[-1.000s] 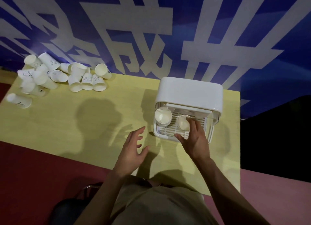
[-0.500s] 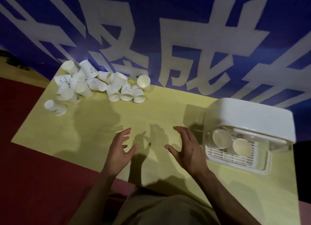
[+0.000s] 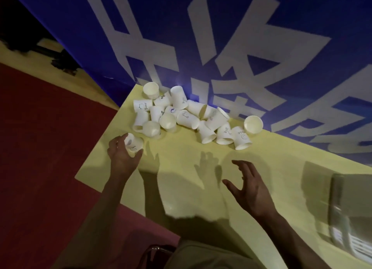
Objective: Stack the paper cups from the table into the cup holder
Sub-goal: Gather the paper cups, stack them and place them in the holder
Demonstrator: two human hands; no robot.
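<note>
Left hand (image 3: pixel 122 156) curled round a single paper cup (image 3: pixel 133 144) lying on its side near the left corner of the yellow table (image 3: pixel 181 180), fingers over the far side and thumb under the near side, just in front of the heap of paper cups (image 3: pixel 187 115). Cannot tell whether lifted or resting on the surface. Right hand (image 3: pixel 249 190) spread and relaxed, fingers apart and slightly bent, palm turned leftward, holding nothing and hovering over the tabletop well in front of the heap and to its right. Heap piled against the far edge of the table below the blue banner (image 3: pixel 201 37) with large pale characters; most cups tipped over or upside down, a few showing open mouths, some with small dark scribbles too small to read. One cup with its mouth showing (image 3: pixel 253 124) a little apart at the right end of the heap. Cup holder (image 3: pixel 350 218) far to the right of the heap, cut off by the frame edge, dim and blurred, interior not visible. Red floor (image 3: pixel 40 158) left of the table. Lap and part of a dark chair at the bottom edge, hard to make out in shadow.
</note>
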